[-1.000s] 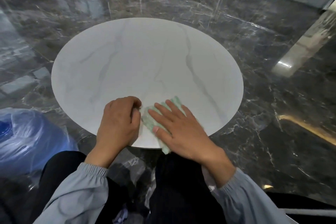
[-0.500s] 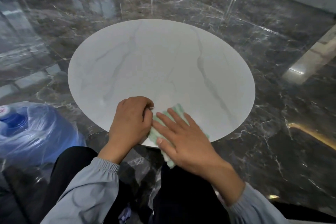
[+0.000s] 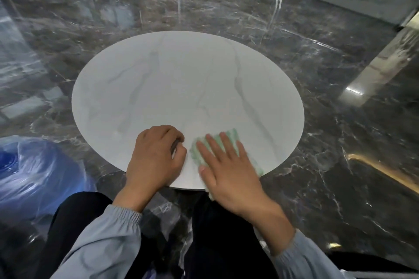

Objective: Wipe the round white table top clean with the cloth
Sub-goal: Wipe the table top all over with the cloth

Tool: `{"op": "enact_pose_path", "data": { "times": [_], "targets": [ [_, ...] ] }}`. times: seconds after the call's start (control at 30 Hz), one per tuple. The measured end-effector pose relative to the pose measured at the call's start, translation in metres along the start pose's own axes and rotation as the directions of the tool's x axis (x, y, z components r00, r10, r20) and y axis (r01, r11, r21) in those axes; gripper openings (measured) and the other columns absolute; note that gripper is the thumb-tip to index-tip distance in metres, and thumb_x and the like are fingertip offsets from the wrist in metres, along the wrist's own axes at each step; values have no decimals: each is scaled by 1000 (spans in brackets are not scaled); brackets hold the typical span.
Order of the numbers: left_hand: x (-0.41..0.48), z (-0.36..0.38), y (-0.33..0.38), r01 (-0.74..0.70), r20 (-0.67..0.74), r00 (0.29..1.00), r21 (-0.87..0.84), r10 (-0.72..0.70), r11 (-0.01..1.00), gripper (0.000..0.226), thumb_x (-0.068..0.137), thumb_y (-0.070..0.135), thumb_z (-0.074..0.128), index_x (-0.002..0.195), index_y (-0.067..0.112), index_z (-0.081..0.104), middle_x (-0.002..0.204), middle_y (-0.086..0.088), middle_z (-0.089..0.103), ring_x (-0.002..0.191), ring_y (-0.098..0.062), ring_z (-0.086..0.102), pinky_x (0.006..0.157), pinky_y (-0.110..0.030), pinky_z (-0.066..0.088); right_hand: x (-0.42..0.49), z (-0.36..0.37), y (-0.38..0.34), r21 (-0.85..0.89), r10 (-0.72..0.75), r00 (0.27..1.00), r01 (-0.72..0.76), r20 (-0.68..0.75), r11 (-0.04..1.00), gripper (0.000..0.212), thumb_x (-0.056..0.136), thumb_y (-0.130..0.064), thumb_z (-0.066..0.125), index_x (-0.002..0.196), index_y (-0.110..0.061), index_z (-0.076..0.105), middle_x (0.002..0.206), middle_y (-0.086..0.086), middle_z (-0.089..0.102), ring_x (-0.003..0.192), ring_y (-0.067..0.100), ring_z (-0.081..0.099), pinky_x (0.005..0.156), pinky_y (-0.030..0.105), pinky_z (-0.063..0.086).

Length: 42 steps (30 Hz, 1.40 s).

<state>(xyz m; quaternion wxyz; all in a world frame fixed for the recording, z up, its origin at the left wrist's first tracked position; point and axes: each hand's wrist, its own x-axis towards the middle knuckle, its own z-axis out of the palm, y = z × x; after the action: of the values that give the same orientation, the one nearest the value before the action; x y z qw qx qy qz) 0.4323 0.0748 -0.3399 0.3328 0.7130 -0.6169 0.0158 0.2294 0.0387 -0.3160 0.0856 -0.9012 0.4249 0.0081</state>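
Cloth [image 3: 233, 135] overhangs the table [image 3: 181, 79] at its near edge under our flat right hand [image 3: 229, 172]; our left hand [image 3: 154, 161] rests fisted just beside, tabletop stretching wide beyond.

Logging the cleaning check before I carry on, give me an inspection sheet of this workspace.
Surface: round white table top, grey veins, no spills seen.
Job's things: green-and-white cloth at the near edge, part hanging over the rim.
Clutter: nothing seen.
Hands: right hand flat, fingers spread, pressing the cloth; left hand curled, resting on the top beside the cloth, not touching it.
Cables: nothing seen.
Surroundings: dark marble floor; blue water bottle in plastic wrap at the person's left.
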Motion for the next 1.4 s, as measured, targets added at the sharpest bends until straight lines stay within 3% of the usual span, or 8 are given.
{"op": "enact_pose_path", "data": {
  "times": [0.1, 0.37, 0.53, 0.67, 0.93, 1.03, 1.27, 1.4],
  "targets": [
    [0, 0, -1, -15, 6, 1000, -4, 15, 1000, 16, 88, 24, 56, 95, 22, 71, 100, 8, 68, 95, -20, 62, 90, -40, 45, 2, -7, 25, 30, -27, 999, 28, -22, 999, 58, 109, -54, 23, 163, -45, 6, 171, -19, -3, 158, 9, -11, 127, 37, -6],
    [0, 1, -2, -28, -7, 1000, -22, 28, 999, 16, 88, 22, 56, 95, 21, 71, 99, 8, 67, 92, -19, 62, 89, -42, 47, 37, -27, 138, 77, 455, 890, -453, -12, 888, 58, 109, -49, 18, 165, -41, 6, 174, -9, 0, 160, 21, -6, 127, 52, -4],
    [0, 1, -3, -38, -8, 999, 1, 38, 999, 15, 88, 23, 57, 94, 22, 70, 99, 8, 66, 93, -20, 61, 89, -41, 45, 34, -5, 18, -21, 120, 993, -120, -8, 993, 64, 102, -53, 4, 164, -41, 1, 173, -10, -4, 159, 25, -10, 124, 52, -9],
    [2, -1, -4, -15, 32, 999, -6, 15, 1000, 15, 89, 26, 56, 94, 25, 69, 101, 10, 66, 97, -19, 60, 92, -41, 45, 8, 4, -14, 30, -117, 993, 118, -7, 993, 60, 107, -56, 21, 164, -42, 9, 172, -16, 1, 159, 14, -11, 127, 44, -9],
    [1, -3, 0, 2, 15, 1000, -30, -2, 1000, 17, 89, 23, 56, 95, 24, 71, 100, 12, 67, 96, -15, 60, 94, -36, 42, 38, -32, 155, 89, 439, 898, -437, -9, 895, 60, 107, -56, 20, 164, -43, 8, 173, -13, 2, 159, 16, -5, 128, 50, -1],
    [1, -7, 2, 43, 29, 999, -62, -41, 997, 15, 94, 26, 56, 100, 25, 70, 98, 15, 66, 95, -12, 59, 94, -34, 42, 48, -24, 105, 51, 363, 932, -363, 10, 930, 59, 108, -51, 16, 164, -42, 1, 173, -12, -5, 159, 22, -12, 127, 52, -7],
    [6, -11, 2, 157, 45, 987, -176, -152, 972, 22, 95, 33, 50, 105, 24, 68, 97, 11, 65, 89, -14, 60, 89, -40, 48, 1, 7, -32, 24, -203, 979, 203, 0, 979, 57, 108, -56, 20, 163, -44, 11, 172, -17, -2, 158, 13, -17, 125, 43, -14],
    [4, -13, 3, 148, 34, 989, -187, -144, 971, 20, 94, 29, 51, 101, 23, 68, 94, 10, 66, 86, -13, 60, 85, -40, 49, 19, -9, 60, 14, 42, 996, -41, -73, 999, 64, 101, -62, 18, 163, -45, 16, 172, -13, 15, 159, 15, 5, 125, 41, 8]
  ]
}}
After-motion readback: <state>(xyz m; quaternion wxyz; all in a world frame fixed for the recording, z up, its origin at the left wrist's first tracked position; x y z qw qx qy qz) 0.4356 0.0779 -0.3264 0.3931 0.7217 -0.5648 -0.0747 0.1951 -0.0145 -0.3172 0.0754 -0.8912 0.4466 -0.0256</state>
